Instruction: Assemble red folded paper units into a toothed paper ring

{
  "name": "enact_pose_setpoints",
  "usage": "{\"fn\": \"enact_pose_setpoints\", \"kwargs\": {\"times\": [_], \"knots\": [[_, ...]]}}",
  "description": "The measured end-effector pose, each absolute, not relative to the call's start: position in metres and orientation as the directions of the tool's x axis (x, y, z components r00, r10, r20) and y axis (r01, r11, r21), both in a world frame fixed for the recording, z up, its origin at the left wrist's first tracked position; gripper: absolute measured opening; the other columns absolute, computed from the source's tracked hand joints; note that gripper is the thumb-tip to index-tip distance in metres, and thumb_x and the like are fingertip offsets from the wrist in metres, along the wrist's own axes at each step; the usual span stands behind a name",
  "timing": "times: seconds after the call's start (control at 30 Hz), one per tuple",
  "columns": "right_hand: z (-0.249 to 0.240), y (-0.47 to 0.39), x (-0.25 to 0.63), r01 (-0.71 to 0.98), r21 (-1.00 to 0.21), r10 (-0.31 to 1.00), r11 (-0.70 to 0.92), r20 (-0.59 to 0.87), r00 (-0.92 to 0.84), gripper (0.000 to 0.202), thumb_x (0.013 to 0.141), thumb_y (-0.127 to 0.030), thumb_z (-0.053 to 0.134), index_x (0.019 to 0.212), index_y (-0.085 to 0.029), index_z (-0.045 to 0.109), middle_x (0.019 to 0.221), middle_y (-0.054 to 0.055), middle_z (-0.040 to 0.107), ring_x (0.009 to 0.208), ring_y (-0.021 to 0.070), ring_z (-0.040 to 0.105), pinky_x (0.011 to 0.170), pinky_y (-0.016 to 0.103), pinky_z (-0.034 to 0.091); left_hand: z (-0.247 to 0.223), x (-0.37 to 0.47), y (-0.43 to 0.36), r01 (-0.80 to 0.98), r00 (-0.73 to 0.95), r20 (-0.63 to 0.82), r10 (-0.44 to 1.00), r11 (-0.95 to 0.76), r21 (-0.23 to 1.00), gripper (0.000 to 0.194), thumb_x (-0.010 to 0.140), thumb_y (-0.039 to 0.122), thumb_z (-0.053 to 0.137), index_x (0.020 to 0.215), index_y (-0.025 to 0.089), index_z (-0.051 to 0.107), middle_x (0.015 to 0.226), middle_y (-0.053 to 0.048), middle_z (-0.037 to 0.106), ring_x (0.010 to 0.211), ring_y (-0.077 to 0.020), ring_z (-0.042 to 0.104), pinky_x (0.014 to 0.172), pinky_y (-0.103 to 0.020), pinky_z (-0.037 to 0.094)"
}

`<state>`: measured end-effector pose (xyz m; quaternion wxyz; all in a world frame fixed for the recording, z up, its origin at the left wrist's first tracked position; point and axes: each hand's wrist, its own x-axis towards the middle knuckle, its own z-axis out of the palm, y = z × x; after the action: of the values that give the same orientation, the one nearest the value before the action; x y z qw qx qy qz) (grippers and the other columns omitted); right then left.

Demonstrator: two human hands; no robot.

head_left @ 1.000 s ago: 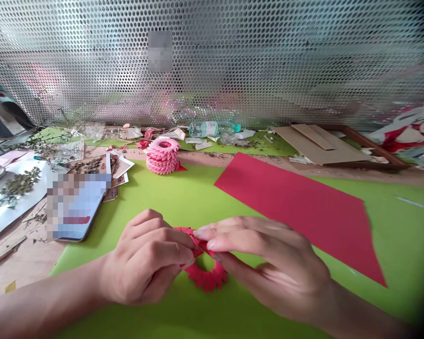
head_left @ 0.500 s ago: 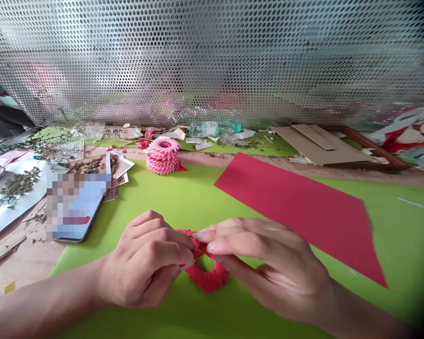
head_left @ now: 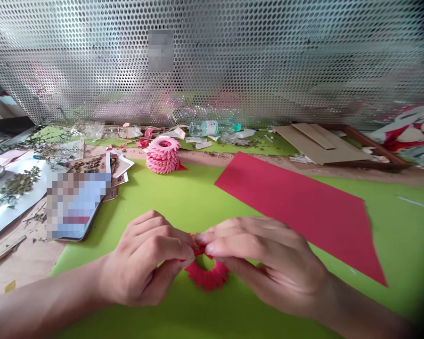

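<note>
A red folded-paper ring (head_left: 209, 278) with a pointed outer edge lies low in the middle of the head view, over the green mat. My left hand (head_left: 151, 259) pinches its upper left part between thumb and fingers. Opposite it, my right hand (head_left: 268, 259) grips the upper right part with thumb and fingertips. Both sets of fingertips nearly meet and hide the far side of the ring. Beyond the hands stands a pink stacked ring of folded paper (head_left: 162, 156), a small red folded piece (head_left: 181, 165) at its foot.
To the right lies a red paper sheet (head_left: 297, 207) on the green mat (head_left: 151, 193). A phone (head_left: 79, 207) rests at left beside photo cards (head_left: 120, 169) and dried plants (head_left: 19, 186). Behind are a plastic bottle (head_left: 212, 128), cardboard (head_left: 318, 146) and a perforated metal screen (head_left: 212, 56).
My fingertips have shifted slightly on the red ring's far side, covering a little more of it on the left. Both hands keep their pinch; the other things lie as before.
</note>
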<state>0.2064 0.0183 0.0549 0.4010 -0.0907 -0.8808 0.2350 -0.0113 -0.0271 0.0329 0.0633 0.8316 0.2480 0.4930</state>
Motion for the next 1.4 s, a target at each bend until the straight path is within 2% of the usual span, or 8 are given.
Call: {"fn": "enact_pose_setpoints", "kwargs": {"times": [0.37, 0.63, 1.0, 1.27, 1.4], "knots": [[0.0568, 0.0196, 0.2084, -0.054, -0.479, 0.314, 0.876, 0.652, -0.690, 0.022, 0.094, -0.002, 0.055, 0.109, -0.017, 0.062, 0.094, 0.008, 0.078, 0.094, 0.0139, 0.074, 0.081, 0.022, 0.057, 0.0353, -0.0104, -0.0274, 0.337, 0.392, 0.776, 0.494, -0.862, 0.379, 0.018, 0.090, 0.005, 0.049, 0.101, 0.018, 0.051, 0.077, -0.006, 0.072, 0.061, -0.0134, 0.061, 0.058, -0.028, 0.047], [0.0547, 0.0200, 0.2099, -0.043, -0.469, 0.314, 0.882, 0.653, -0.689, 0.023, 0.091, 0.000, 0.058, 0.109, -0.014, 0.063, 0.097, 0.010, 0.077, 0.094, 0.0147, 0.073, 0.080, 0.025, 0.056, 0.0353, -0.0104, -0.0280, 0.340, 0.389, 0.782, 0.488, -0.864, 0.370, 0.024, 0.086, 0.000, 0.049, 0.102, 0.018, 0.050, 0.079, -0.007, 0.073, 0.062, -0.0139, 0.061, 0.058, -0.028, 0.047], [0.0567, 0.0197, 0.2086, -0.002, -0.461, 0.344, 0.888, 0.666, -0.662, 0.024, 0.094, -0.005, 0.058, 0.112, -0.020, 0.062, 0.094, 0.006, 0.078, 0.087, 0.0139, 0.074, 0.075, 0.024, 0.058, 0.0374, -0.0106, -0.0287, 0.386, 0.391, 0.775, 0.496, -0.853, 0.351, 0.018, 0.091, 0.005, 0.056, 0.105, 0.017, 0.054, 0.078, -0.007, 0.074, 0.062, -0.0139, 0.064, 0.058, -0.028, 0.050], [0.0577, 0.0193, 0.2083, -0.020, -0.462, 0.336, 0.887, 0.673, -0.659, 0.023, 0.093, -0.005, 0.059, 0.112, -0.019, 0.063, 0.091, 0.007, 0.077, 0.086, 0.0147, 0.074, 0.075, 0.023, 0.059, 0.0371, -0.0086, -0.0291, 0.429, 0.358, 0.798, 0.486, -0.844, 0.322, 0.017, 0.091, 0.005, 0.057, 0.105, 0.014, 0.059, 0.076, -0.005, 0.071, 0.059, -0.0117, 0.058, 0.057, -0.024, 0.048], [0.0583, 0.0202, 0.2061, -0.026, -0.456, 0.329, 0.890, 0.679, -0.656, 0.026, 0.092, -0.005, 0.060, 0.114, -0.020, 0.063, 0.088, 0.005, 0.077, 0.083, 0.0148, 0.074, 0.073, 0.024, 0.059, 0.0333, -0.0100, -0.0295, 0.408, 0.369, 0.800, 0.474, -0.856, 0.319, 0.020, 0.088, -0.001, 0.057, 0.103, 0.012, 0.059, 0.077, -0.006, 0.069, 0.061, -0.0127, 0.055, 0.057, -0.025, 0.046]]}}
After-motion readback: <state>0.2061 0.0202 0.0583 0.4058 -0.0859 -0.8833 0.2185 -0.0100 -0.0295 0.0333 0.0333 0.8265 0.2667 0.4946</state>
